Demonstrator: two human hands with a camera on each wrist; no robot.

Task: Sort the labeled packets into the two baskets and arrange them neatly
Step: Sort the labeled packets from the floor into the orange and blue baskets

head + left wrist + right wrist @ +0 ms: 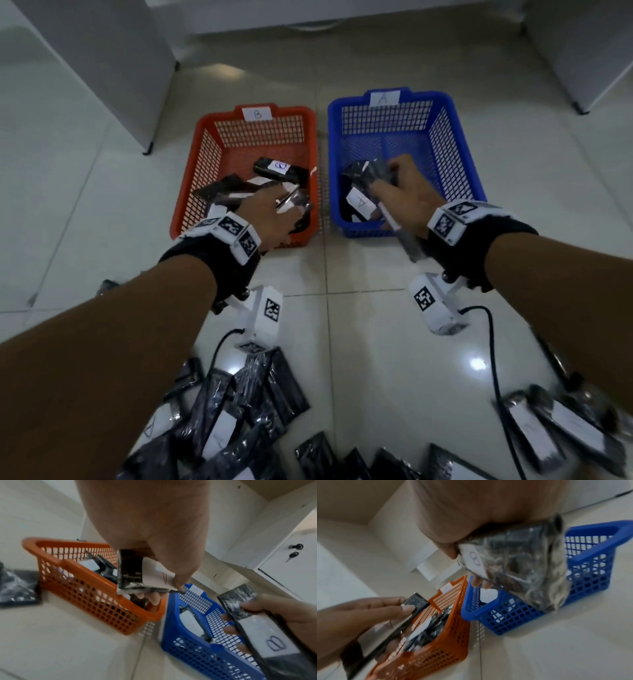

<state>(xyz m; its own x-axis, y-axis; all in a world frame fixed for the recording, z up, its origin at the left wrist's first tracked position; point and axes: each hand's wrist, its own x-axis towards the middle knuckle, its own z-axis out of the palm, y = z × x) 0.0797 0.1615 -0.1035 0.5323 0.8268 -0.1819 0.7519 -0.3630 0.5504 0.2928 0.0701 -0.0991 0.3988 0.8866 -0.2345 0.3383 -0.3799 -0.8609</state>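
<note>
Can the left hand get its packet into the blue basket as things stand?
Probably yes. The left hand holds its A packet over the orange basket, directly beside the blue basket; the right hand, holding a B packet, covers only that basket's near part.

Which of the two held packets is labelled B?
The packet in the right hand, above the blue basket: its white label reads B. The left hand grips the other packet, marked A.

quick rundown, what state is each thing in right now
orange plastic basket: tagged B, holds several packets
blue plastic basket: tagged A, holds a few packets
left hand: grips packet labelled A
right hand: grips packet labelled B
loose black packets: unsorted on floor
</note>
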